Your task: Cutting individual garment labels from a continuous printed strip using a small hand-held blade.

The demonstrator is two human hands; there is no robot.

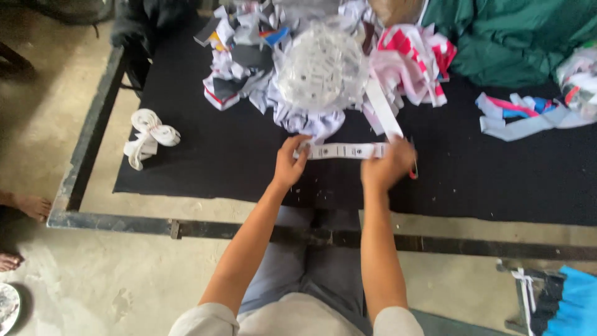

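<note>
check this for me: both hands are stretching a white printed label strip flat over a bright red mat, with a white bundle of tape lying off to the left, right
Not quite. The mat is black, not bright red, as the head view shows. The rest holds: the left hand and right hand stretch the white printed label strip flat over it, and the white bundle of tape lies off to the left.

Both bare forearms reach forward from pale short sleeves, nearly parallel, elbows close to the body. The left hand has its fingers pinched together at the tips, palm turned inward. The right hand is curled into a loose fist, knuckles up; its fingertips seem tucked under, though blur hides them.
</note>
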